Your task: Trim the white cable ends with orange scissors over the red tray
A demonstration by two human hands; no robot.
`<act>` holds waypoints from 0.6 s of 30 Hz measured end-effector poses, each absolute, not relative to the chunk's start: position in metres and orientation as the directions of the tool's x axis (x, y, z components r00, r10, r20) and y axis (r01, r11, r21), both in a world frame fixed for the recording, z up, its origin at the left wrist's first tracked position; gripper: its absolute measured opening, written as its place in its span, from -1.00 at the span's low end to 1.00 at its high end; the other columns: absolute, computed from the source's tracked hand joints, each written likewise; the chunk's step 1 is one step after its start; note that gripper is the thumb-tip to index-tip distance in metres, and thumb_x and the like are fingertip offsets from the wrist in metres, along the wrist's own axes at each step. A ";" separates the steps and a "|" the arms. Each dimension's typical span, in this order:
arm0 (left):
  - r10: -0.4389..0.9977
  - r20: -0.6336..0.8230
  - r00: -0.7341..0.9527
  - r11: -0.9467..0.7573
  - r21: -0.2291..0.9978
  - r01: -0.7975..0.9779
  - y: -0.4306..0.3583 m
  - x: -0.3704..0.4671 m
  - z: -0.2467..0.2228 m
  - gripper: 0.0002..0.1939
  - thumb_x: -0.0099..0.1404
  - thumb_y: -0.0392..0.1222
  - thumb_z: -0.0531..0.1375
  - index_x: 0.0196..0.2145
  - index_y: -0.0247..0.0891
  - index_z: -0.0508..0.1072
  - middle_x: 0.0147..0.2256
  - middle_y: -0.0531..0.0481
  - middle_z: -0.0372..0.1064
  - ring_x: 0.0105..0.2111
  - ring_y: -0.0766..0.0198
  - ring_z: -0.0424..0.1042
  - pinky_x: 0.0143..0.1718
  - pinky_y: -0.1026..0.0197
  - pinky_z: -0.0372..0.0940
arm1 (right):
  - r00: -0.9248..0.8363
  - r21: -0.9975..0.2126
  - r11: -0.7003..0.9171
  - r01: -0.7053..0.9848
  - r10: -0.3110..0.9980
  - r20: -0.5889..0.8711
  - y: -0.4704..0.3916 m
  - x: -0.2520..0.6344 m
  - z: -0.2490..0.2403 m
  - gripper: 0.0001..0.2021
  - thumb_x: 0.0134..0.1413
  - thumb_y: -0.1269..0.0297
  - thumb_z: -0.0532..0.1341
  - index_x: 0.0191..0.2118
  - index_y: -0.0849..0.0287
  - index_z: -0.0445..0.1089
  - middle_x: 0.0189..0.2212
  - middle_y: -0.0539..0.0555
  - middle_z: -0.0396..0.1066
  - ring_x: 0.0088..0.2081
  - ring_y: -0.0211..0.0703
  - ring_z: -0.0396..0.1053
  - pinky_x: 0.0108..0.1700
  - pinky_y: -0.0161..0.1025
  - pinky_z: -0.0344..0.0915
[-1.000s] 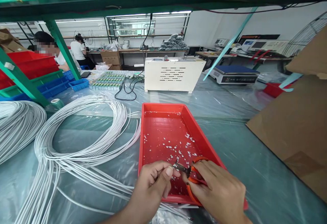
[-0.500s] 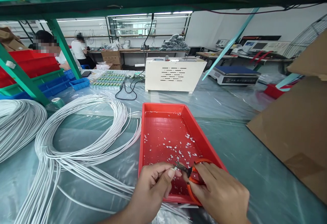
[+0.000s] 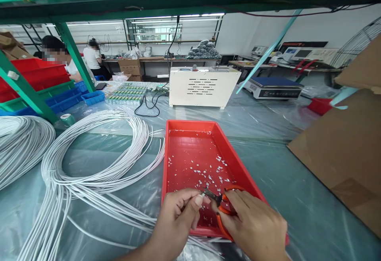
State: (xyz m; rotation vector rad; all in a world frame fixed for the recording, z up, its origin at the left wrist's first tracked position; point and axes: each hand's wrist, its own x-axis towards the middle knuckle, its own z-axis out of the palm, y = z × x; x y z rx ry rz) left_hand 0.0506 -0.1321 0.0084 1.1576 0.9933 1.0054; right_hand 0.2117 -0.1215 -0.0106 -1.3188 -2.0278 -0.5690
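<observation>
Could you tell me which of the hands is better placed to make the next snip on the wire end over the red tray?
Right, likely: the right hand grips the orange cutters, blades at the wire end pinched by the left hand.

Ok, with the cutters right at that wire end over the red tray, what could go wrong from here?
The left hand pinches the wire end right beside the blades of the orange-handled cutters held by the right hand, so a fingertip could get nipped. Offcuts already litter the red tray; new bits might fly past its low rim onto the plastic sheet. The white cable loops lie against the tray and could snag or drag it.
</observation>
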 end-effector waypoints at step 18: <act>0.968 -0.071 0.243 0.096 0.991 -0.094 -0.131 0.050 0.010 -0.63 0.25 -0.03 0.03 -0.42 -0.41 0.44 -0.72 0.16 0.04 -0.68 0.46 0.01 -0.61 0.37 -0.07 | -0.316 0.072 0.396 0.915 0.595 0.739 -0.124 0.210 -0.008 -0.66 0.10 0.28 0.06 -0.67 0.16 0.27 -0.77 -0.04 0.22 -0.66 -0.25 0.14 -0.53 -0.28 -0.05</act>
